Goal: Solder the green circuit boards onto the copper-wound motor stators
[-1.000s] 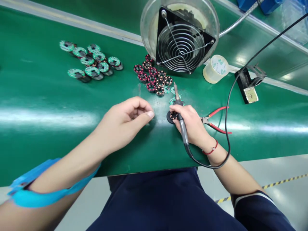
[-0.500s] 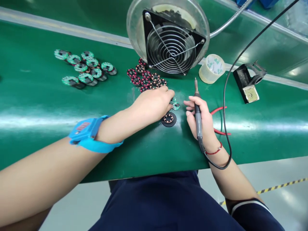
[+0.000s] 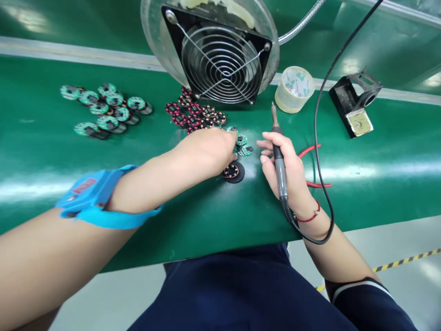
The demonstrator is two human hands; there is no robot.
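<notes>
Green bench mat (image 3: 51, 151) carries every part shown. Positions are given relative to the black square fan with a wire grille (image 3: 220, 64), which stands at the mat's far edge.

Far left of the fan: a cluster of round green circuit boards mounted on dark stators (image 3: 103, 110).

Below-left of the fan: a forearm wearing a blue wrist strap (image 3: 93, 197). It leads to the left hand (image 3: 210, 147), palm down, fingers curled over the loose small green circuit boards (image 3: 243, 140) lying in front of the fan. The fingertips are hidden, so whether they pinch a board cannot be told.

Just in front of the fan's lower-left corner: a group of red-wound stators (image 3: 193, 112), packed together.

Directly in front of the fan, nearer the person than the loose boards: a copper-wound stator on a black round disc (image 3: 232, 172), just beside the left hand's fingers.

In front and to the right of the fan: the right hand (image 3: 285, 170), clasped around the dark-handled soldering iron (image 3: 277, 151), tip pointing away from the person. Its black cable (image 3: 317, 115) curves past the wrist, which bears a red string bracelet (image 3: 308, 216). Red-handled pliers (image 3: 315, 149) lie beyond that hand, partly hidden.

Right of the fan: a translucent roll of tape (image 3: 294, 88), then a black soldering-iron stand (image 3: 354, 108).
</notes>
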